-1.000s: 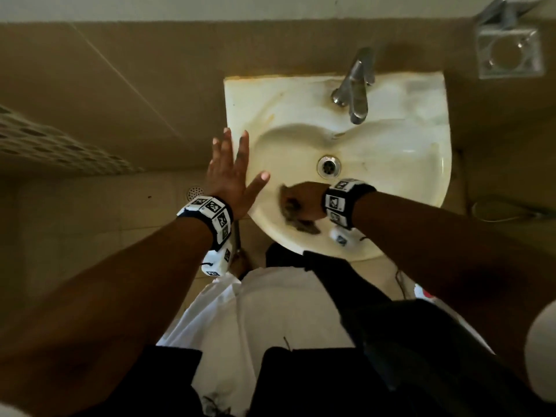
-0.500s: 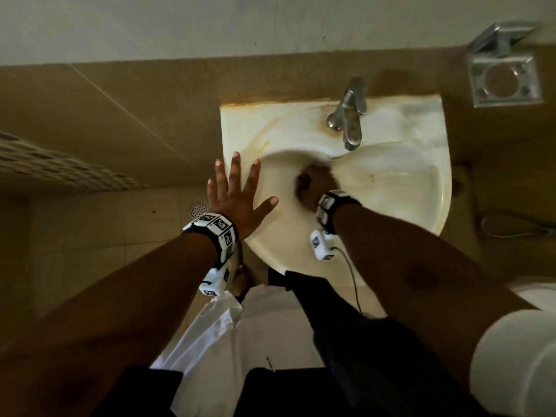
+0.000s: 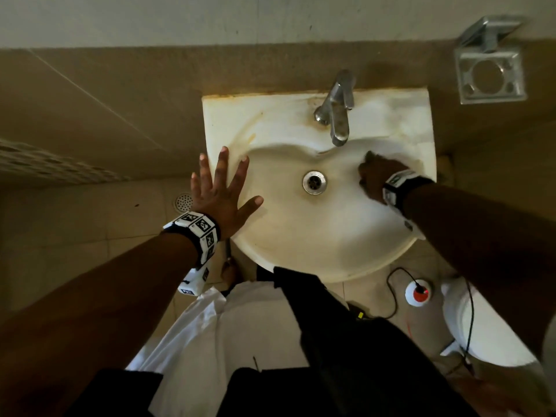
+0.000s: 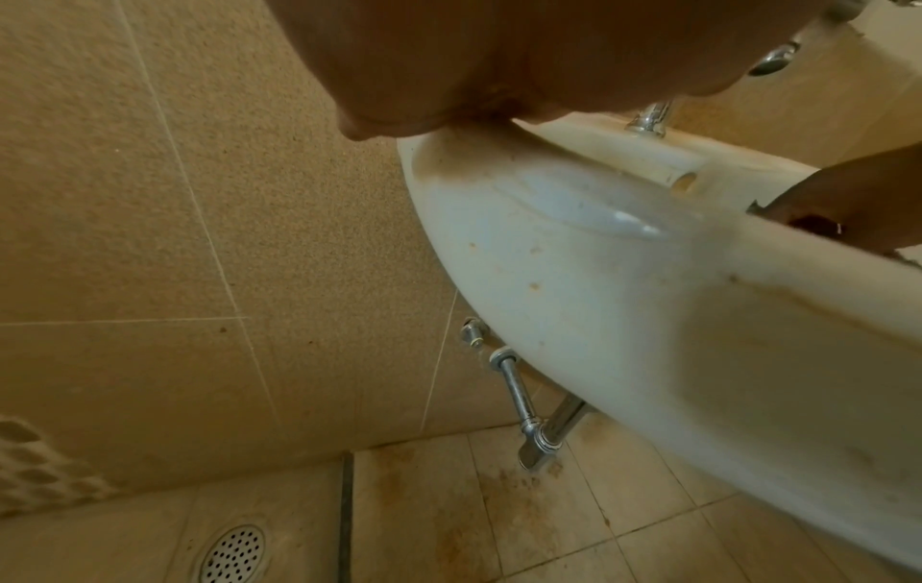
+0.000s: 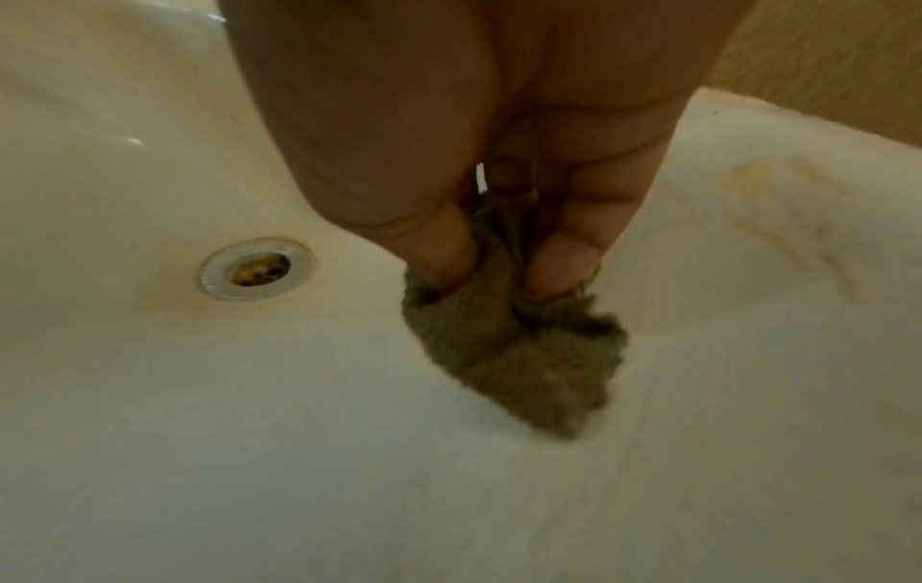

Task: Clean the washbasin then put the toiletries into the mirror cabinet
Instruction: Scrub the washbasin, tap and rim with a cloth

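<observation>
Washbasin (image 3: 316, 236) hangs on the speckled tan wall, off-white and stained with rusty streaks along its back edge and around the drain (image 3: 314, 182). A chrome tap (image 3: 338, 112) stands at the middle of the back edge, its spout reaching out over the bowl.

The person's left hand (image 3: 221, 192) lies flat on the basin's left rim, fingers straight and spread wide, thumb pointing into the bowl; it holds nothing. The right hand (image 3: 373, 177) is down inside the bowl, to the right of the drain and close to the back right slope. Its fingers (image 5: 564, 252) and thumb are curled round a bunched olive-brown cloth (image 5: 524, 351), pressing it against the porcelain; the cloth fans out beneath the fingertips.

Under the basin a chrome waste pipe (image 4: 521, 394) runs down toward the tiled floor, where a round floor drain (image 4: 234, 552) sits near the wall. A metal holder (image 3: 490, 73) is fixed to the wall past the basin's back right corner.
</observation>
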A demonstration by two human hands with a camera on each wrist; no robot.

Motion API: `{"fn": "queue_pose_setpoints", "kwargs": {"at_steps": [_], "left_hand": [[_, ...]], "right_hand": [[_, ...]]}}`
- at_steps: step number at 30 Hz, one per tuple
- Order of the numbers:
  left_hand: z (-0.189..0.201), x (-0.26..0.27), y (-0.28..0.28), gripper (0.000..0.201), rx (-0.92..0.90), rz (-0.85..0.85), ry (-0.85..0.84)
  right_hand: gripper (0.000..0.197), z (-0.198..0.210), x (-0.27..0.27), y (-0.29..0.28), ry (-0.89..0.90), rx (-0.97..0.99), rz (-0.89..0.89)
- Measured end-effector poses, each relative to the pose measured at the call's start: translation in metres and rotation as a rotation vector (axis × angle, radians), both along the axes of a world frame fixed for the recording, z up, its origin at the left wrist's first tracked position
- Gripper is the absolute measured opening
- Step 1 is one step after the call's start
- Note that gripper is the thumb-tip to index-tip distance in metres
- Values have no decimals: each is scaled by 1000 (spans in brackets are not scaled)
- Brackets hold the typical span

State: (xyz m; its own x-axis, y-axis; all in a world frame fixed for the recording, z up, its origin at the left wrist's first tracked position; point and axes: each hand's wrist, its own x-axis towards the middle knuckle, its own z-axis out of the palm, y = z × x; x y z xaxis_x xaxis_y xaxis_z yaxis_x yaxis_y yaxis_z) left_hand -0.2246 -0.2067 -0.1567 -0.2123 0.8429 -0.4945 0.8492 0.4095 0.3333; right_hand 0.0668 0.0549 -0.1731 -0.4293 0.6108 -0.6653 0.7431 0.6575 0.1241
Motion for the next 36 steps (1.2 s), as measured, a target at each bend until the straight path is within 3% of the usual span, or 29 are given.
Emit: {"fn": "queue_pose_setpoints", "kwargs": {"at_steps": [3,5,9,10,11,12,14,15,18,21,23,26,31,36], "left_hand": [[-1,0,0,89,9,8,0],[-2,0,0,89,15,5,7],[-3,1,-1,87,19,-2,23],[-3,0,-1,87,19,0,27],[-4,-1,0,86,18,2,30],[-3,-1,0,86,15,4,26],[-1,-1,-1,84,16,4,13],[-1,-1,-1,83,16,4,9],[0,-1,-2,83,13,-7,17],[2,0,0,87,-11,-5,33],[4,1,0,95,-2,-5,71],[9,8,-5,108,3,-7,79],[13,34,-27,118,18,-65,32],[17,67,-50,133,-6,-119,-16]], "right_hand": [[34,-5,-4,6,71,153,-10],[34,-22,-18,-7,104,142,-29],[26,-30,-84,-64,198,-89,-65],[9,-26,-104,-86,308,-201,-129],[15,-26,-121,-105,448,-333,-242],[26,-24,-136,-121,587,-383,-225],[14,-2,-159,-146,559,-446,-93],[11,4,-161,-153,554,-504,-132],[28,11,-129,-165,426,-615,15],[23,9,-75,-161,227,-573,72],[18,15,-43,-152,144,-480,-5],[29,21,-8,-145,79,-286,-126],[42,25,-20,-184,134,-217,-159],[32,28,-50,-225,375,-226,-139]]}}
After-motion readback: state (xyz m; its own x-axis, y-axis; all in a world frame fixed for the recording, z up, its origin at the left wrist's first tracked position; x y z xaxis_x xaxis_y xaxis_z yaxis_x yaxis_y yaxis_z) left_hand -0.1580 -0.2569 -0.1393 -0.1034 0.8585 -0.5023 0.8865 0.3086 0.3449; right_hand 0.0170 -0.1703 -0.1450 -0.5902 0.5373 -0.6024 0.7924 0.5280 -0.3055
